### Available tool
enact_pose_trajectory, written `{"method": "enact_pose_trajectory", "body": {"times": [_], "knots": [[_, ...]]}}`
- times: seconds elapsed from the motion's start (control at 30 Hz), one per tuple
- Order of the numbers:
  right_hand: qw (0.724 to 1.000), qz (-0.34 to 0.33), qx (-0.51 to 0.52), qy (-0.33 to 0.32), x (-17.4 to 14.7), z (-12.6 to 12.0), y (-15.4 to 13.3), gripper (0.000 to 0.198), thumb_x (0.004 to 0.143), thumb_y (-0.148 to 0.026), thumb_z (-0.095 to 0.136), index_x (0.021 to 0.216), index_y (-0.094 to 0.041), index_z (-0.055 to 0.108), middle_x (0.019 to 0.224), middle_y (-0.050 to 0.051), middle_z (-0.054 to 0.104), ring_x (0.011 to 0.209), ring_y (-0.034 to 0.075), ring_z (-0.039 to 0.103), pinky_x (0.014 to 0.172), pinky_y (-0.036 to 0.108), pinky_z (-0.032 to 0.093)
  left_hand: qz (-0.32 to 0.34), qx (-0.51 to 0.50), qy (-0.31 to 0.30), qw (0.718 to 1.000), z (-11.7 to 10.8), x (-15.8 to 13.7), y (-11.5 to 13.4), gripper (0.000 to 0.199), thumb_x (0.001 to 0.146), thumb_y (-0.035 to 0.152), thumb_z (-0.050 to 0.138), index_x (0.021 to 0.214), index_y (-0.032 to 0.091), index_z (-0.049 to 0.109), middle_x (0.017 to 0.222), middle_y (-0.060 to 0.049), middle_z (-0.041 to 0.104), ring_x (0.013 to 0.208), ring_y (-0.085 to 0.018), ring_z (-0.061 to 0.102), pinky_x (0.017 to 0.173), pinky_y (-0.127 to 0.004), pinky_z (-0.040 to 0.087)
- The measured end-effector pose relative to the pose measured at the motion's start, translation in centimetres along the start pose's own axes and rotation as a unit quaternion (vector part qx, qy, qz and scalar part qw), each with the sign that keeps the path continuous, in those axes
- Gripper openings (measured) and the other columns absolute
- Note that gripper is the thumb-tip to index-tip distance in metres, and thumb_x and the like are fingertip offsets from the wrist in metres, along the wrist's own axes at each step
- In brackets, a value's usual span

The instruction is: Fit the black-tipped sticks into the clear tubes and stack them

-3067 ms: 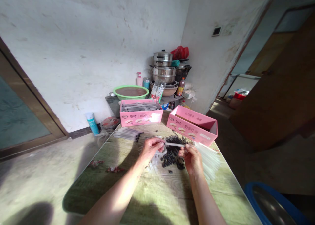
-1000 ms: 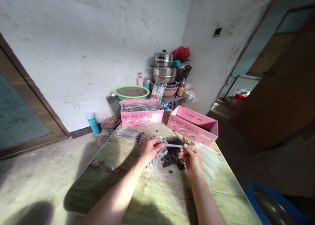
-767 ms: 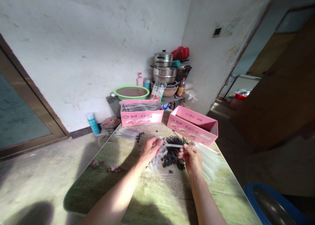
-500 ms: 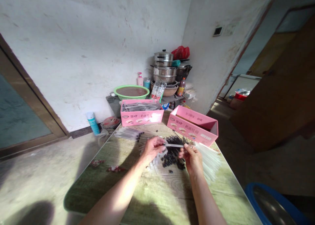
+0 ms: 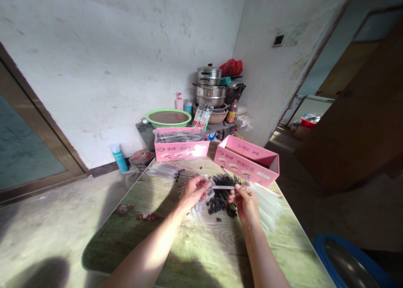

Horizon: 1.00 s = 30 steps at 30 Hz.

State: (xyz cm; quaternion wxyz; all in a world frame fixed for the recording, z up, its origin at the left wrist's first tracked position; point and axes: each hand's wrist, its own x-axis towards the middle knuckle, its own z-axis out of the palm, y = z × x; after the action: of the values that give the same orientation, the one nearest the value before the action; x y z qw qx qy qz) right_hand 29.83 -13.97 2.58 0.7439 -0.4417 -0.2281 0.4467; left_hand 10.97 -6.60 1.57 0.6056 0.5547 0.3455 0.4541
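Note:
A slim translucent pen tube (image 5: 223, 187) lies level between my two hands. My left hand (image 5: 194, 192) is closed at its left end, with the fingertips covering that end. My right hand (image 5: 246, 200) pinches the right end between thumb and fingers. Beneath and behind the tube are a heap of thin black sticks (image 5: 225, 180) and a pile of small black caps (image 5: 217, 203). Loose clear pieces (image 5: 197, 212) lie under my left hand. Beside my right hand spreads a bundle of pale translucent tubes (image 5: 266, 206). Tubes with black tips (image 5: 163, 171) lie at the left.
A pink box (image 5: 181, 150) full of tubes stands at the table's back, with another pink box (image 5: 247, 164) to its right. Behind them are a green-rimmed basin (image 5: 168, 124) and stacked steel pots (image 5: 210, 92). Red-and-white scraps (image 5: 147, 216) lie on the wooden-patterned table (image 5: 185, 250).
My left fingers have curled in closer around the tube's left end, hiding the dark tip seen there before. My right hand has stayed almost still.

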Motion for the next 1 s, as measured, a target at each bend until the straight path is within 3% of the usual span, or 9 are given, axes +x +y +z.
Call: {"method": "enact_pose_trajectory", "body": {"times": [0.1,0.17,0.47,0.6,0.67,0.77,0.8,1.0], "knots": [[1.0,0.0,-0.001,-0.001,0.1,0.0,0.1,0.043,0.057,-0.04,0.098,0.07,-0.016,0.064,0.059,0.003,0.071,0.043,0.014,0.063,0.04,0.024,0.054,-0.051,0.045,-0.002,0.998,-0.1,-0.2,0.2,0.054,0.084,0.067,0.067,0.067,0.016,0.065,0.052,0.0,0.059,0.034,-0.008,0.048,0.03,-0.019,0.031],[1.0,0.0,-0.003,-0.002,0.1,0.0,0.1,0.043,0.056,-0.04,0.098,0.07,-0.016,0.065,0.059,0.003,0.071,0.043,0.014,0.063,0.04,0.024,0.055,-0.054,0.051,-0.025,0.997,-0.1,-0.3,0.3,0.052,0.081,0.065,0.071,0.064,0.016,0.064,0.051,0.0,0.058,0.033,-0.007,0.046,0.029,-0.018,0.029],[1.0,0.011,-0.007,0.007,0.2,0.0,0.3,0.045,0.055,-0.042,0.098,0.066,-0.017,0.062,0.058,0.003,0.072,0.041,0.014,0.063,0.039,0.024,0.054,0.008,-0.035,-0.064,0.997,0.1,0.2,-0.7,0.05,0.061,0.053,0.091,0.081,0.016,0.064,0.058,0.003,0.064,0.043,-0.011,0.057,0.042,-0.022,0.05],[1.0,0.004,0.014,0.02,0.2,-0.2,0.3,0.042,0.055,-0.038,0.097,0.069,-0.018,0.063,0.062,0.003,0.073,0.046,0.015,0.066,0.041,0.023,0.056,0.022,0.017,-0.001,1.0,-0.5,0.4,-0.5,0.036,0.079,0.051,0.078,0.088,0.018,0.069,0.062,0.002,0.065,0.044,-0.012,0.058,0.04,-0.021,0.046],[0.999,0.007,0.035,0.022,0.3,-0.5,0.1,0.04,0.057,-0.037,0.096,0.072,-0.019,0.065,0.063,0.002,0.073,0.048,0.016,0.068,0.041,0.022,0.055,0.046,0.083,0.039,0.995,-1.0,0.4,-0.1,0.023,0.081,0.042,0.075,0.085,0.019,0.071,0.064,0.001,0.067,0.048,-0.013,0.06,0.043,-0.022,0.047],[0.998,0.023,0.06,0.027,0.7,-1.0,0.0,0.036,0.061,-0.038,0.093,0.072,-0.02,0.064,0.065,0.002,0.074,0.047,0.015,0.067,0.035,0.021,0.05,0.112,0.226,0.055,0.966,-1.6,0.2,0.8,0.004,0.079,0.021,0.074,0.082,0.02,0.076,0.075,-0.002,0.073,0.067,-0.018,0.068,0.063,-0.027,0.055],[0.997,0.029,0.064,0.03,0.8,-1.2,-0.1,0.034,0.063,-0.038,0.092,0.072,-0.021,0.064,0.067,0.002,0.074,0.047,0.015,0.067,0.034,0.021,0.049,0.13,0.277,0.046,0.951,-1.7,0.1,1.2,0.006,0.078,0.017,0.073,0.082,0.02,0.077,0.08,-0.003,0.075,0.072,-0.019,0.069,0.07,-0.029,0.055],[0.996,0.041,0.075,0.02,1.2,-1.5,0.0,0.033,0.066,-0.039,0.091,0.068,-0.021,0.063,0.053,-0.003,0.063,0.037,0.009,0.053,0.031,0.019,0.04,0.146,0.489,-0.106,0.853,-1.4,-1.0,2.5,0.014,0.081,0.014,0.07,0.083,0.023,0.08,0.09,-0.005,0.073,0.088,-0.023,0.068,0.08,-0.032,0.051]]}}
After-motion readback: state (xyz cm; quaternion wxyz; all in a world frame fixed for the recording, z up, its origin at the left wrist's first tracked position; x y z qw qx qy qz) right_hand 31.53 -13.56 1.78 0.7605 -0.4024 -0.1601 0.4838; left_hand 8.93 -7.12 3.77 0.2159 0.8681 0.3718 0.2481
